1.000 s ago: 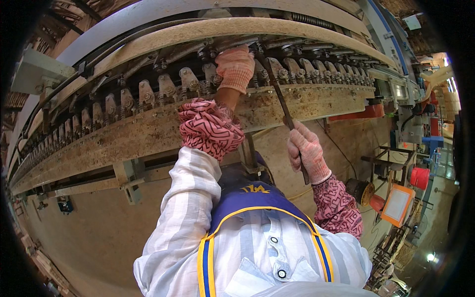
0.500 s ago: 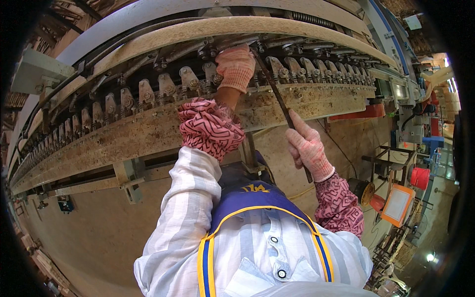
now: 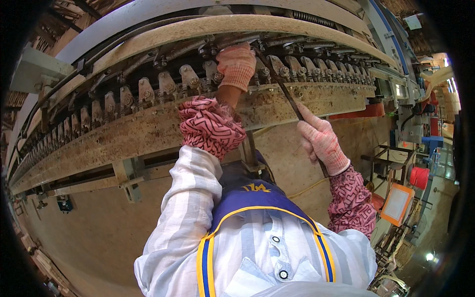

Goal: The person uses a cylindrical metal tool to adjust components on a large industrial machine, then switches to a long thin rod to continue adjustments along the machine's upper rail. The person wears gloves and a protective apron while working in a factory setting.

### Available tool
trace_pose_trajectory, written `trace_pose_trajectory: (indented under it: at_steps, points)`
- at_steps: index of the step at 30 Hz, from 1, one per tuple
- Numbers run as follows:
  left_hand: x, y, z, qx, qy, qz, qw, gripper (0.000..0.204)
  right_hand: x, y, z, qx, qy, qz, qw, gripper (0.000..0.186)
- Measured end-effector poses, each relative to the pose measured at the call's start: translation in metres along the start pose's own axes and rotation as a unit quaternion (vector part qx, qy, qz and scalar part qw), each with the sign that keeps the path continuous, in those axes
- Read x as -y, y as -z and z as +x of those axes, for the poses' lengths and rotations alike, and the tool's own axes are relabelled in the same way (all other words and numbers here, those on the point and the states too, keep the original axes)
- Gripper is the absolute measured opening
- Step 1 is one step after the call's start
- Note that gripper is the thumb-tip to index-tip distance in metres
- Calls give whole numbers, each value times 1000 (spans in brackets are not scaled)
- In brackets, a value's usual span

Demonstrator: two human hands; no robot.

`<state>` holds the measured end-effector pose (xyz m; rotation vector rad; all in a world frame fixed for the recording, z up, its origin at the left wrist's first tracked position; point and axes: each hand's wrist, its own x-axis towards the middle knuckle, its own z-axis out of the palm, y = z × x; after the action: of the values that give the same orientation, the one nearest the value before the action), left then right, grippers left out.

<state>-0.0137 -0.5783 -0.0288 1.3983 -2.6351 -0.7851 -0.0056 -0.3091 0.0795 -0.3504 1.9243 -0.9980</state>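
Note:
A long thin dark metal bar slants from the machine's clamp row down to the right. My right hand, in a speckled pink-white knit glove, is closed around its lower part, index finger stretched along it. My left hand, in a similar glove, reaches over a bracket with its fingers curled beside the bar's upper end. Those fingertips are largely hidden, so what they grip cannot be made out. Around the left hand are several upright metal brackets with bolts and springs, lined up along a stained metal beam.
Above the brackets runs a dusty curved rail. A grey box-like part juts out at the far left. To the right stand a red round container and an orange-framed panel. Below the beam lies the concrete floor.
My right hand has moved to the right and slightly up, swinging the bar's lower end rightward. My left hand has stayed nearly in place by the bar's upper end.

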Motion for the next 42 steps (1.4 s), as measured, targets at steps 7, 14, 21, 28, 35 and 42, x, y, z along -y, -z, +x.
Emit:
trace_pose_trajectory:
  at_steps: [7,14,21,28,35,42]
  points:
    - [4,-2,6,42,-5,-23,999,52,28,9,-6,10,-31,-70,997,56]
    - [-8,11,-12,62,-18,7,998,53,28,1,-8,-20,-12,-113,993,59]
    - [1,-1,3,-14,-9,21,1000,59,-8,-13,8,-16,41,-23,999,61]
    - [-1,9,-3,-3,-26,28,999,52,1,-12,9,-29,55,-77,995,58]
    - [2,-20,20,-11,5,48,999,43,-8,-13,13,-40,61,-95,993,59]
    - [-5,-5,7,-9,-1,12,1000,37,-16,-22,-5,-52,60,-68,995,55]
